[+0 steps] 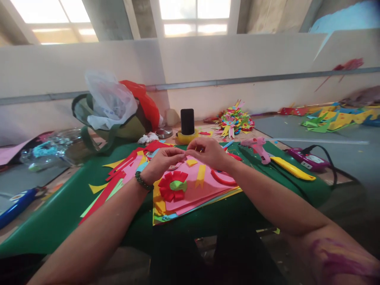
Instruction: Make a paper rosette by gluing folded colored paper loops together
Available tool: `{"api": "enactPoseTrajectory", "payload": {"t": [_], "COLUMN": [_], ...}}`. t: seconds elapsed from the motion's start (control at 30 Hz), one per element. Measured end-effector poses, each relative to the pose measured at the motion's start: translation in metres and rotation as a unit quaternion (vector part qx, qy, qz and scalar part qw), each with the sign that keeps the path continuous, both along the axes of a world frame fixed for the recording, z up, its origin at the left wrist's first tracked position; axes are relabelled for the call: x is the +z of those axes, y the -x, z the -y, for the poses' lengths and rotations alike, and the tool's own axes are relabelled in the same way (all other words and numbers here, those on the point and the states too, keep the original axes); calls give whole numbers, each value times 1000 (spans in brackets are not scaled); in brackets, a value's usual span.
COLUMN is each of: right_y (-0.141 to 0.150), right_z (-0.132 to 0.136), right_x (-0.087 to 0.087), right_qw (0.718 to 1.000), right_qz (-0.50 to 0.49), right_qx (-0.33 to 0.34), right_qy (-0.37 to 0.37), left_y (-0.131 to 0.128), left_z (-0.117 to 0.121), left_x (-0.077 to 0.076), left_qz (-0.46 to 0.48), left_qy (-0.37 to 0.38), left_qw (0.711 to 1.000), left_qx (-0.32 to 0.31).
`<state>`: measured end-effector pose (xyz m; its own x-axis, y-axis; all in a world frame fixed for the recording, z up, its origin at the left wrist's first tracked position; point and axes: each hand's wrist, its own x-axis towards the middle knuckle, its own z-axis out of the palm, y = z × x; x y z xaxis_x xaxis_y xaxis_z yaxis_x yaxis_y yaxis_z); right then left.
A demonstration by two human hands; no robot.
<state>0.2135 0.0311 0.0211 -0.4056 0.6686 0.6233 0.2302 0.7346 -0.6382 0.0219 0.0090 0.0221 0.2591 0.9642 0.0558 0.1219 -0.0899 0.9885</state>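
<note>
My left hand (164, 161) and my right hand (209, 152) meet above a stack of pink paper sheets (190, 200). Thumbs and fingers are pinched together on both; whatever small thing sits between the fingertips cannot be made out. Below my left hand lies a red paper rosette (164, 187) with a green centre (179, 185). A yellow notched paper ribbon (201, 176) and a small yellow paper piece (191, 162) rest on the pink sheets. Partly under my right wrist shows a curved red handle (224, 179). Red paper strips (102, 196) spread left of my left hand.
On the right are a pink glue gun (258, 148), a yellow-handled cutter (292, 169) and a purple corded box (308, 159). Behind stand a phone (187, 121), a yellow tape roll (187, 137), finished rosettes (234, 120) and a bag (124, 132). A blue-handled tool (18, 208) lies left.
</note>
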Motion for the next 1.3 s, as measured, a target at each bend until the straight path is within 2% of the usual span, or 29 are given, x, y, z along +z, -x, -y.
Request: {"api": "enactPoseTrajectory", "payload": {"t": [0.17, 0.3, 0.4, 0.5, 0.67, 0.77, 0.83, 0.87, 0.93, 1.0, 1.03, 1.1, 1.2, 1.3], "right_y": [2, -1, 0, 8, 14, 0, -18, -29, -47, -60, -63, -64, -62, -61], "right_z": [-2, -6, -4, 3, 13, 18, 24, 28, 38, 49, 53, 58, 55, 43], "right_x": [-3, 1, 1, -3, -5, 1, 5, 6, 7, 5, 2, -2, -8, -11], "right_qw": [998, 989, 985, 984, 987, 991, 985, 973, 915, 858, 839, 821, 815, 806], "right_qz": [-13, -75, -110, -125, -109, -18, 100, 177, 348, 462, 494, 523, 537, 544], "right_qx": [-18, -31, -48, -60, -55, -41, -75, -109, -173, -187, -189, -194, -201, -203], "right_qy": [63, 122, 126, 111, 109, 127, 115, 101, 105, 122, 128, 117, 86, 116], "left_y": [4, 8, 5, -1, 1, 7, 10, 12, 14, 15, 16, 18, 22, 25], "left_z": [-3, -1, 5, 9, 3, 0, -1, -1, -2, -4, -5, -6, -8, -11], "left_x": [-4, 4, 10, 8, 0, 3, 7, 9, 11, 11, 11, 11, 11, 11], "left_qz": [0, -23, -47, -71, -51, -59, -72, -80, -98, -110, -111, -108, -117, -113], "left_qy": [-7, -23, -102, -165, -121, -127, -148, -158, -171, -165, -154, -129, -132, -167], "left_qw": [1000, 999, 994, 983, 991, 990, 986, 984, 978, 975, 976, 977, 974, 972], "left_qx": [-21, -41, -5, 28, 10, -8, -23, -34, -62, -96, -110, -132, -139, -121]}}
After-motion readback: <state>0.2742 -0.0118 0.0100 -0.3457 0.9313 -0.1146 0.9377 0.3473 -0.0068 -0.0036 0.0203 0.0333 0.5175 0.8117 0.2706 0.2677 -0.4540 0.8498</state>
